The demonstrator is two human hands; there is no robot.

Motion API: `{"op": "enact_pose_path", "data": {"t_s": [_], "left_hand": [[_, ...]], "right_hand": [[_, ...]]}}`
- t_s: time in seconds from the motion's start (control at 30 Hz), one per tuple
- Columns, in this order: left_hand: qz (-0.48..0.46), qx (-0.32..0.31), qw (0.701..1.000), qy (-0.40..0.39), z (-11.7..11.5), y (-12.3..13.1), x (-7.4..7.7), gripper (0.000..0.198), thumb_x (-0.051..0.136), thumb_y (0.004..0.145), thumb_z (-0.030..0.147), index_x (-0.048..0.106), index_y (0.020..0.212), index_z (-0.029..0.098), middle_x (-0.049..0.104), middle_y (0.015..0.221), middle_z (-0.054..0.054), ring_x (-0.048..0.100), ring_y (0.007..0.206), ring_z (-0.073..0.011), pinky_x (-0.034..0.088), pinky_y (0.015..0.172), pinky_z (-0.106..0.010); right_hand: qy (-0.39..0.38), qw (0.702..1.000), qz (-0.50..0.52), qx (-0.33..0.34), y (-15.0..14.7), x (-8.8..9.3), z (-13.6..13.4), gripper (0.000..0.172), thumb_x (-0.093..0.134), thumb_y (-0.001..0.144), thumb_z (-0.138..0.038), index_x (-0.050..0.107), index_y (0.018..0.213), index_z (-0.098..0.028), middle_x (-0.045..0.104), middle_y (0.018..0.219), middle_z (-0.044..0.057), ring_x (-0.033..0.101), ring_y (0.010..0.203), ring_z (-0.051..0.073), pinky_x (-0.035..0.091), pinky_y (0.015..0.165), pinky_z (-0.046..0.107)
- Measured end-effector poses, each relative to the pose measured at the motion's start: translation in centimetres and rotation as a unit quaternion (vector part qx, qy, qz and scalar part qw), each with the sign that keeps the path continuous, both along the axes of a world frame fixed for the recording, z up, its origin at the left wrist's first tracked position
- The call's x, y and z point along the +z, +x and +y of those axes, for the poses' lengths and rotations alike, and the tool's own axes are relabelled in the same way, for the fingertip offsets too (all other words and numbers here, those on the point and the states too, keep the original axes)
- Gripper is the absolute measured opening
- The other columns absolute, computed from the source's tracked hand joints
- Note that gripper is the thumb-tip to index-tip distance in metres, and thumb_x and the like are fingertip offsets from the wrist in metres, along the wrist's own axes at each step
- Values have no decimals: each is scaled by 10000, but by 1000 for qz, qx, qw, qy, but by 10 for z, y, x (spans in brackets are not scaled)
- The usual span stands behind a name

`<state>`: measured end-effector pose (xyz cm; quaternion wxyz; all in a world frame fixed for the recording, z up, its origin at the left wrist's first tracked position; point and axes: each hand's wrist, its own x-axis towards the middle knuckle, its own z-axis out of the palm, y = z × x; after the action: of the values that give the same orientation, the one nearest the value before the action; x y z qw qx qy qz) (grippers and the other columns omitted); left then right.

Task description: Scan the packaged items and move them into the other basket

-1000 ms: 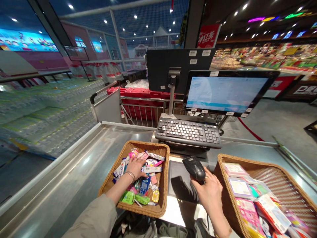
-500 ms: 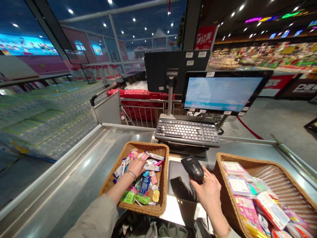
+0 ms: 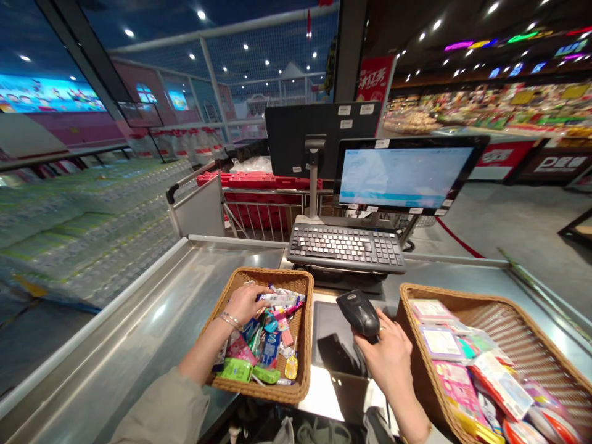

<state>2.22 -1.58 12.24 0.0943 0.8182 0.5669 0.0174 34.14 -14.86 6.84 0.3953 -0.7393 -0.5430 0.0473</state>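
Note:
In the head view, my left hand (image 3: 244, 304) reaches palm down into the left wicker basket (image 3: 307, 345), its fingers curled together among small packaged goods. Its fingertips meet the left end of a slim white packet (image 3: 280, 300); what lies under the fingers is hidden. Around the hand are a blue packet (image 3: 271, 349), a green pack (image 3: 235, 370) and a yellow pendant-like item (image 3: 291, 367). My right hand (image 3: 389, 345) is closed round the handle of a black barcode scanner (image 3: 359, 313), held above a dark flat plate (image 3: 325, 333) in the counter.
On the right stands a second wicker basket (image 3: 513, 308) with boxes and packets. A keyboard (image 3: 346, 245) and a lit monitor (image 3: 402, 176) are at the back, beside a dark screen (image 3: 291, 132). Metal counter (image 3: 157, 314) extends to the left. A trolley (image 3: 263, 213) stands behind.
My left hand has shifted left and slightly away from me within the left basket, and packets near its fingers have moved. The right hand and scanner stay nearly in place.

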Motion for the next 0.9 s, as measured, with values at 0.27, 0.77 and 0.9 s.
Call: {"op": "enact_pose_path", "data": {"t_s": [0.27,0.77,0.9], "left_hand": [[-179,-49,981,52,-14,13,33,262,688,811,331,730,1062,269,755,1024,2,682,936,-176,494,903,-275],[-178,-75,981,9,-14,48,-19,333,741,761,289,723,1094,274,749,1108,-9,693,1027,-194,509,922,-299],[-113,-89,988,57,-12,41,-20,367,742,769,269,703,1134,248,747,1114,-27,695,1015,-197,514,896,-289]], "right_hand": [[44,999,-20,1,-1,1,-5,314,581,734,-432,727,880,-195,717,1108,128,573,1196,315,300,1082,517],[0,997,-38,71,-6,16,-23,148,622,687,-292,701,808,-261,731,1086,28,516,1272,315,218,1097,561],[-2,992,-69,101,-14,20,-26,136,624,681,-254,693,799,-260,731,1088,22,511,1277,312,210,1104,558]]}}
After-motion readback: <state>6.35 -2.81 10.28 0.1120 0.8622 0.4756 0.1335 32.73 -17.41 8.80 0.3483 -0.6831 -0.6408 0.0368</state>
